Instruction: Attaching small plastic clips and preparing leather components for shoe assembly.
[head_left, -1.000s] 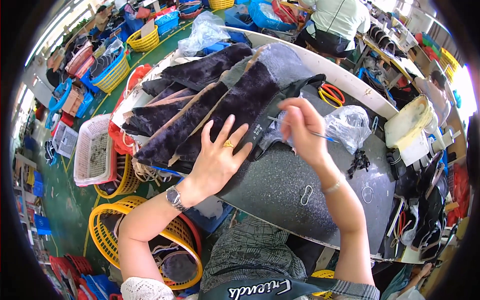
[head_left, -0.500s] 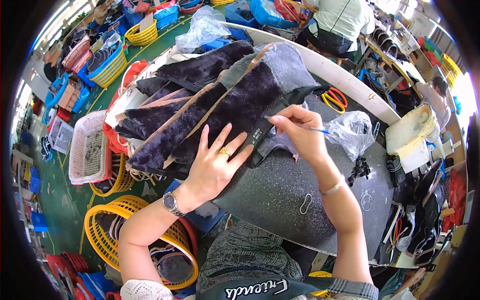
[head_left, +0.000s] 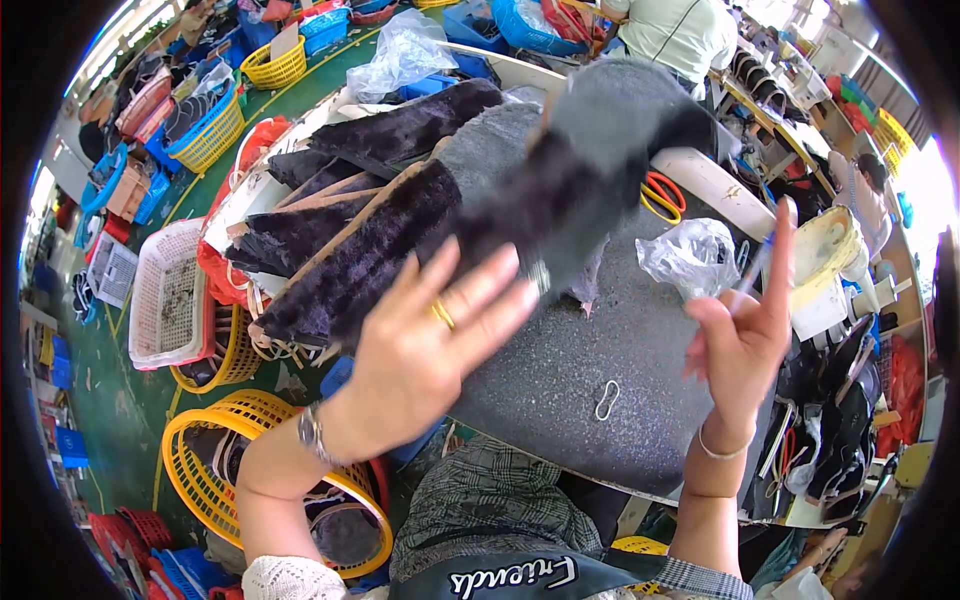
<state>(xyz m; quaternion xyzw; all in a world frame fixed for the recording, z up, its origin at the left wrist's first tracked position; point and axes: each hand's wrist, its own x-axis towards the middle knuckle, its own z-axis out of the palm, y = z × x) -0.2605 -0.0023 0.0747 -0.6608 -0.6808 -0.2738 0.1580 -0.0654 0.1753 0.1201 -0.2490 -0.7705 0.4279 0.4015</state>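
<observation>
A dark fur-lined piece (head_left: pixel 590 190) with a grey end is smeared by motion above the far part of the dark table (head_left: pixel 560 380). My left hand (head_left: pixel 420 330) is at its near end, fingers stretched out and spread. The thumb is hidden, and whether the fingertips touch the piece cannot be made out. My right hand (head_left: pixel 745 330) is raised over the table's right side, index finger pointing up. A slim pen (head_left: pixel 752 280) with a blue end is held in it. More dark fur-lined pieces (head_left: pixel 370 230) lie piled to the left.
Yellow-and-red scissor handles (head_left: pixel 662 197), a clear plastic bag (head_left: pixel 690 258) and a small white loop (head_left: pixel 607 399) lie on the table. A yellow basket (head_left: pixel 210 480) stands at lower left, a white basket (head_left: pixel 170 290) above it. A person (head_left: pixel 680 35) sits beyond the table.
The fur-lined piece has come up off the pile and moved to the far right. My right hand has left it and swung right with the pen; my left hand has risen.
</observation>
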